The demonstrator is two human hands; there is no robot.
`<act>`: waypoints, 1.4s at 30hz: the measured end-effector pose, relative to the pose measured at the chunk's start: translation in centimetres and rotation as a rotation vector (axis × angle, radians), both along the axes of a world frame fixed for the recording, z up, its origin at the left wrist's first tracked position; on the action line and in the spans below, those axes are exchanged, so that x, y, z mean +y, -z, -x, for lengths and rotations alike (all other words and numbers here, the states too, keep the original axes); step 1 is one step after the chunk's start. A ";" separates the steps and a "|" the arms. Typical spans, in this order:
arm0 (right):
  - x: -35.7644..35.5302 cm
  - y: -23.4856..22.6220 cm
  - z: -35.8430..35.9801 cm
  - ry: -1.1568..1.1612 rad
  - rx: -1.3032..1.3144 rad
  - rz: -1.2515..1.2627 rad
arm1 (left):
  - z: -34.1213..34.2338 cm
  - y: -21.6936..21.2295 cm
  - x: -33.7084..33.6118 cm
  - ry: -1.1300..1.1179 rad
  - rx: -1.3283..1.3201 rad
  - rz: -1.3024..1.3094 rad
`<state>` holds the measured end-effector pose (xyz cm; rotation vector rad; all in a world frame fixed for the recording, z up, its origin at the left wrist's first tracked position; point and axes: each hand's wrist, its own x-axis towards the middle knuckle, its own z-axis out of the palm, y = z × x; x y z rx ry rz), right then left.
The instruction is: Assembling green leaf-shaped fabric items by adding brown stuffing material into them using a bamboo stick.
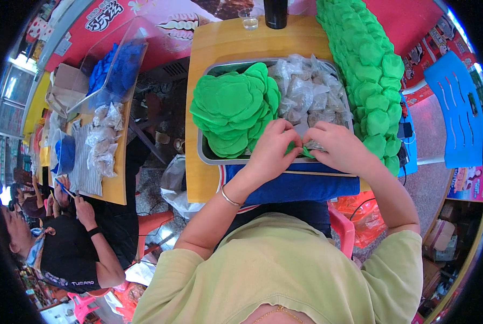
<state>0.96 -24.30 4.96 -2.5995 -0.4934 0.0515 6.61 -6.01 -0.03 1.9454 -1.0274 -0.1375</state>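
My left hand (273,149) and my right hand (339,147) meet over the front edge of a metal tray (213,160). Both pinch a small green piece (306,153) between their fingertips; most of it is hidden by the fingers. A pile of thin, flat green rounds (233,102) fills the left half of the tray, just beyond my left hand. In the right half lies a heap of small knotted clear plastic bags (309,89) with greyish-brown contents. My right hand is nearest to these bags.
A long strip of overlapping green rounds (371,70) runs along the table's right side. A black tumbler (275,13) and a clear cup (249,20) stand at the back. To the left, another person (63,243) works at a second table; a blue plastic chair (457,108) stands at right.
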 end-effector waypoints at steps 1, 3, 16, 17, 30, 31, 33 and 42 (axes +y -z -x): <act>-0.1 0.0 -0.1 -0.001 -0.001 0.000 | 0.0 0.1 0.1 -0.001 -0.001 0.000; -0.3 0.1 -0.1 -0.068 0.077 -0.030 | 0.0 0.2 0.4 -0.036 -0.096 -0.091; -0.4 0.7 0.1 -0.033 0.136 -0.209 | -0.5 -0.3 -0.4 0.035 -0.135 -0.273; -0.5 0.8 0.1 -0.025 0.130 -0.196 | -0.6 -0.1 -0.5 0.054 -0.141 -0.270; 0.2 -0.4 -0.2 0.143 -0.131 0.166 | 0.0 0.4 0.0 0.050 -0.108 0.116; 0.5 -0.5 -0.1 0.163 -0.139 0.222 | 0.2 0.5 0.0 0.046 -0.084 0.111; 1.2 -0.9 0.3 0.120 -0.112 0.251 | 0.7 0.2 0.3 -0.004 -0.060 0.094; 0.4 -1.9 -1.0 0.088 0.359 -0.429 | 0.4 -1.0 1.1 -0.001 0.201 0.441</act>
